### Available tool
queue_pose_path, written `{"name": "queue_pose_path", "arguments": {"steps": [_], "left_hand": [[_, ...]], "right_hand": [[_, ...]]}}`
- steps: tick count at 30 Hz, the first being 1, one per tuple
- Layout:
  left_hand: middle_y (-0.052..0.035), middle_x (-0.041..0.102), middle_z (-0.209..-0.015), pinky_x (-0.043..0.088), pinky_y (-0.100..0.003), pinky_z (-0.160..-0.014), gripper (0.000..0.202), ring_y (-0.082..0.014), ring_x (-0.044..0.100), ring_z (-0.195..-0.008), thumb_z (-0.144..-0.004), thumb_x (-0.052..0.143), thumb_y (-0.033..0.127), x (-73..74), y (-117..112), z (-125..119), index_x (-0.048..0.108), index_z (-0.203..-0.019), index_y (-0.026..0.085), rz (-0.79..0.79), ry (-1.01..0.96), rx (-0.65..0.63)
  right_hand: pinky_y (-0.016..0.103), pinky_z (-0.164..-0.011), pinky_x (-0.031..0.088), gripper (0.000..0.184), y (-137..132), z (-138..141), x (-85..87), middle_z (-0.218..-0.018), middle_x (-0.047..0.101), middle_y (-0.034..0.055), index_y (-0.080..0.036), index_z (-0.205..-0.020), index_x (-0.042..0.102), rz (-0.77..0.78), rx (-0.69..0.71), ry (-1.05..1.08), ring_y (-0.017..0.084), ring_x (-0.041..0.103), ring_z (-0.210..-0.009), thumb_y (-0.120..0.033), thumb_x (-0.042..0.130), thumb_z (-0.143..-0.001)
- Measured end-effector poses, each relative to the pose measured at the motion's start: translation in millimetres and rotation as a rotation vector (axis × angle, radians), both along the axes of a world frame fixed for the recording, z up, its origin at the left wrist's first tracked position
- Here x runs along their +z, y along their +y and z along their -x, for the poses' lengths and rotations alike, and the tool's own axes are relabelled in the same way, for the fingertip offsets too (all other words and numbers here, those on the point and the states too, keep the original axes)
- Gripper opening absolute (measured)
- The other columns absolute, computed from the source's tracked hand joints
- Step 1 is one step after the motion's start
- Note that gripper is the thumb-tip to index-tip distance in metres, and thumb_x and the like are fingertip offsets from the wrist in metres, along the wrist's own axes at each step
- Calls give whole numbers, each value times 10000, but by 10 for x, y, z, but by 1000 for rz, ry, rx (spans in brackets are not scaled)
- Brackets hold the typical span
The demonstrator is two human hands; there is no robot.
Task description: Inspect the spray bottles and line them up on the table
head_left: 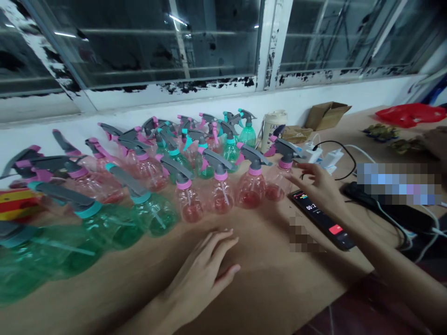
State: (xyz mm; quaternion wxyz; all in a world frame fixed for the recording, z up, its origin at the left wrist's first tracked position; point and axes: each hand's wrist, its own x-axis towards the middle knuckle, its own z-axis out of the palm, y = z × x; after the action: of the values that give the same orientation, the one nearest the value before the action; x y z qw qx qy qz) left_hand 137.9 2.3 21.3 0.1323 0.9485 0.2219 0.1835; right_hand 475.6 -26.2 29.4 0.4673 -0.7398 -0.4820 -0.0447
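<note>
My left hand [206,263] rests low over the brown tabletop with its fingers stretched out, holding nothing. My right hand [317,184] is beside the rightmost pink spray bottle [275,188], its thumb and fingers apart; whether a fingertip touches the bottle is hard to make out. This bottle has a grey trigger head with a pink collar. To its left stand more clear pink spray bottles [252,188] in a row, followed by green spray bottles [159,216] with turquoise collars. Just below my right hand lies a phone [321,218] with a lit timer screen.
Behind the front row stand several more pink and green bottles. Along the wall are a cream cup [274,123] and an open cardboard box [326,116]. White chargers [330,160], cables and a black power strip [387,204] lie at right, near a red plastic bag [410,115].
</note>
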Motion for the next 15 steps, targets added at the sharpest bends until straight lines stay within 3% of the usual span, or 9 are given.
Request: {"name": "queue_pose_path", "arguments": {"steps": [3,7,12,15], "left_hand": [[-56,569,-1312,460,-439,-1032,321,-237,552,-1219,-989,501,311,39,-48,-10,464,-1302,248,15,-2,0],[-47,556,-1320,456,-431,-1034,325,-226,548,-1219,-979,517,283,97,-103,58,449,-1296,259,62,-10,1],[-23,583,-1288,514,-386,-966,366,-218,598,-1156,-948,537,255,220,-261,271,445,-1300,295,165,-76,41],[-4,602,-1270,521,-376,-956,369,-214,609,-1142,-934,556,249,282,-407,452,458,-1285,313,205,-84,81]], "right_hand": [[470,-849,476,538,224,-36,13,-1104,700,144,-179,-1069,675,8,50,16,340,632,-1027,-611,651,-751],[441,-762,491,434,251,61,88,-969,740,148,-163,-945,718,-1,19,62,337,681,-886,-557,631,-787],[432,-668,480,423,-244,300,205,-933,733,163,-176,-935,710,-7,-66,92,350,679,-798,-564,612,-798],[452,-616,472,438,-615,551,171,-836,737,152,-191,-862,712,0,-105,90,371,672,-746,-606,655,-737]]}}
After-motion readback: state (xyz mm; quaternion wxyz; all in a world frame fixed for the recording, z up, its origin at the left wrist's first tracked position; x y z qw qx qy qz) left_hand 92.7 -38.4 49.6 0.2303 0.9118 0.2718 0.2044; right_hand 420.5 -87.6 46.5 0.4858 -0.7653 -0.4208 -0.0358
